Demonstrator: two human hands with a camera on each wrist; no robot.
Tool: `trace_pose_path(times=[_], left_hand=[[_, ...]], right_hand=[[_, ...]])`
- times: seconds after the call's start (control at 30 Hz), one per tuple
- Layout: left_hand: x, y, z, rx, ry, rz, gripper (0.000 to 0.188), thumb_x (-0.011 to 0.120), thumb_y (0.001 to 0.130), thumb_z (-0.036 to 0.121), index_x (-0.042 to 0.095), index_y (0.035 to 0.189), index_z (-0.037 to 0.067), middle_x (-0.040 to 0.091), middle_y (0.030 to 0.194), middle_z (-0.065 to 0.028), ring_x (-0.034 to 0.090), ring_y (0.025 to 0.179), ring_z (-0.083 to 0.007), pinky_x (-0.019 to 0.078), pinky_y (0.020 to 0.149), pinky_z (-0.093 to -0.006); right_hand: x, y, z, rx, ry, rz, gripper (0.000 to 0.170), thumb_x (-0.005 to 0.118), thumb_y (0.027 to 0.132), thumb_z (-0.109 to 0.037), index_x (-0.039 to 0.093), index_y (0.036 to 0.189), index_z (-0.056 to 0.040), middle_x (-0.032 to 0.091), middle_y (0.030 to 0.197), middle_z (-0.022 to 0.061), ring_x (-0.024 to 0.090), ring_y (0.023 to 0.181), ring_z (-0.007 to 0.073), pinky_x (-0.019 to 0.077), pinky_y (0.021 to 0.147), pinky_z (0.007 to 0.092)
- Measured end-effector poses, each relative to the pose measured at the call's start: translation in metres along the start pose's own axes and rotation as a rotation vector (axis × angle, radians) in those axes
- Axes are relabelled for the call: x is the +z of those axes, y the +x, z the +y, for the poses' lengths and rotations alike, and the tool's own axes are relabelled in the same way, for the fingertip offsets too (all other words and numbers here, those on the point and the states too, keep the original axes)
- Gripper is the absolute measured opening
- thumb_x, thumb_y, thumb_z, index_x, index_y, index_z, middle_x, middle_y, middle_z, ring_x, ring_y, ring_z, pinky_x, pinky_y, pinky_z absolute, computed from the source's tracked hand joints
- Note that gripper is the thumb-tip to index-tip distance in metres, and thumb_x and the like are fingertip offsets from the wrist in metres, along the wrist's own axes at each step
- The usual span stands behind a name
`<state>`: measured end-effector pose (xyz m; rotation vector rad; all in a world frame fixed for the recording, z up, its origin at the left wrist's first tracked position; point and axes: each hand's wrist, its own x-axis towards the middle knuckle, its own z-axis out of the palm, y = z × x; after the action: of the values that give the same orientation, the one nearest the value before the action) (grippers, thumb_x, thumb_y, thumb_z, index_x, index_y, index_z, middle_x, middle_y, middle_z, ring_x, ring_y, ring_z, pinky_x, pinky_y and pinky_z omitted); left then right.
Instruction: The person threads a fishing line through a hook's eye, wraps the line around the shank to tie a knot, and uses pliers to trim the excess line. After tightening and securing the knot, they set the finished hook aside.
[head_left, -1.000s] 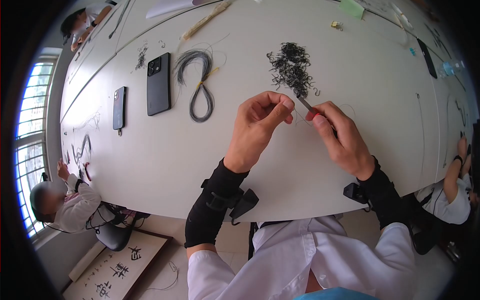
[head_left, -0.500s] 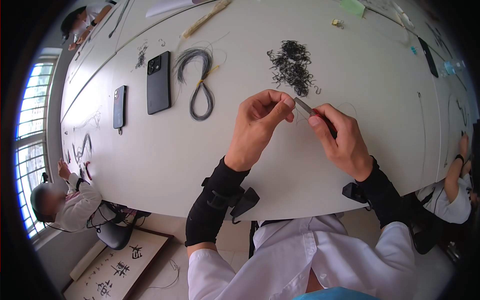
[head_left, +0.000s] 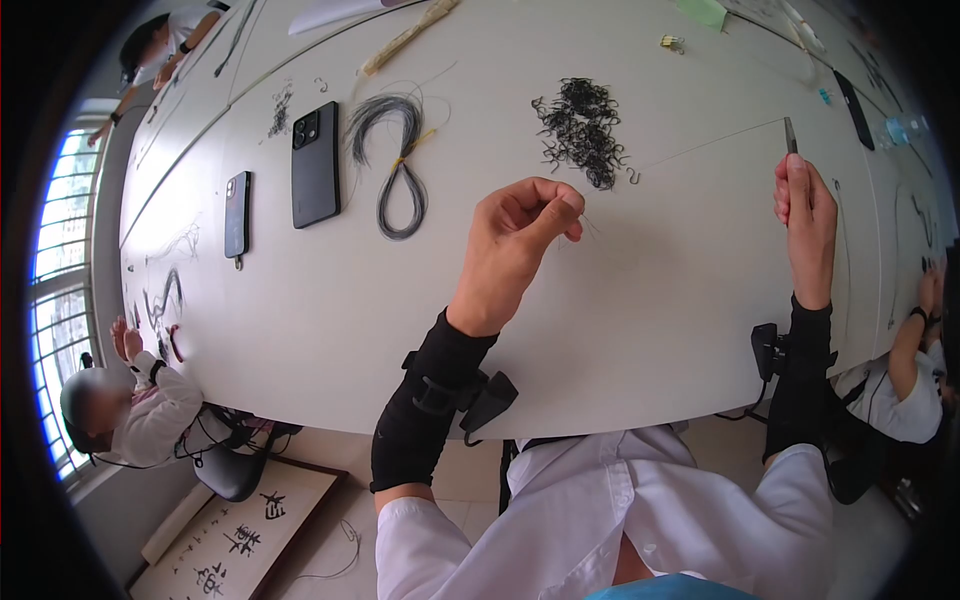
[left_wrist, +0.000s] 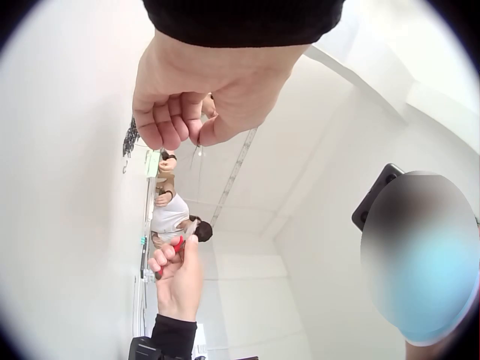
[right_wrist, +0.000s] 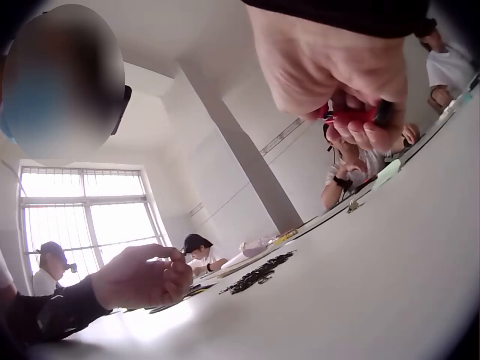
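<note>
My left hand [head_left: 520,240] is raised over the white table [head_left: 640,330], thumb and fingertips pinching a fine line [left_wrist: 199,156]. Whatever else lies between those fingertips is hidden. Off to the right, my right hand [head_left: 808,220] grips pliers [head_left: 790,135] with red and black handles [right_wrist: 352,116], their grey metal tip pointing away from me. From that tip a thin strand [head_left: 715,142] runs straight back toward the left hand. Beyond the left fingertips lies a pile of small black hooks [head_left: 580,130], with a single hook [head_left: 633,177] beside it.
Left of the pile lie a tied bundle of grey line [head_left: 402,190], a large dark phone [head_left: 316,165] and a smaller phone [head_left: 237,215]. A brass-coloured clip [head_left: 672,43] and a green paper [head_left: 703,13] lie at the back. Other people sit around the table.
My right hand has swung away to the right and farther out with the pliers, drawing a strand straight. The left hand has stayed almost in place, still pinching.
</note>
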<state>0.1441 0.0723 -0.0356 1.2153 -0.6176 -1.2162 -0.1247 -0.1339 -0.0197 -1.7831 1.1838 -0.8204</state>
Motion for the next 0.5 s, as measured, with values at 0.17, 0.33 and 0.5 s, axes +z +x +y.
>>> trace_pose_path(times=[0.17, 0.33, 0.5], left_hand=[[0.001, 0.0, 0.001, -0.013, 0.009, 0.006, 0.017, 0.064, 0.102, 0.016, 0.064, 0.095, 0.0, 0.064, 0.091, -0.0042, 0.061, 0.084, -0.0144, 0.0492, 0.087, -0.0305], [-0.001, 0.002, -0.002, 0.019, -0.022, 0.016, 0.017, 0.065, 0.101, 0.016, 0.065, 0.095, 0.0, 0.064, 0.09, -0.004, 0.061, 0.083, -0.0146, 0.0493, 0.087, -0.0308], [-0.007, 0.004, -0.003, 0.04, -0.031, 0.044, 0.017, 0.065, 0.101, 0.015, 0.065, 0.095, 0.0, 0.064, 0.09, -0.0041, 0.062, 0.083, -0.0145, 0.0495, 0.086, -0.0313]], right_hand=[[-0.057, 0.018, 0.035, 0.092, 0.047, 0.198, 0.041, 0.056, 0.107, -0.043, 0.06, 0.092, -0.0051, 0.041, 0.07, -0.0055, 0.037, 0.062, 0.0045, 0.0312, 0.055, 0.0225], [-0.105, 0.03, 0.064, 0.17, 0.124, 0.336, 0.038, 0.057, 0.106, -0.042, 0.059, 0.09, -0.0082, 0.043, 0.07, -0.0055, 0.039, 0.061, 0.004, 0.0321, 0.055, 0.0217], [-0.139, 0.033, 0.087, 0.199, 0.121, 0.439, 0.037, 0.057, 0.106, -0.041, 0.059, 0.091, -0.008, 0.043, 0.07, -0.0052, 0.04, 0.06, 0.0049, 0.0329, 0.055, 0.0224]])
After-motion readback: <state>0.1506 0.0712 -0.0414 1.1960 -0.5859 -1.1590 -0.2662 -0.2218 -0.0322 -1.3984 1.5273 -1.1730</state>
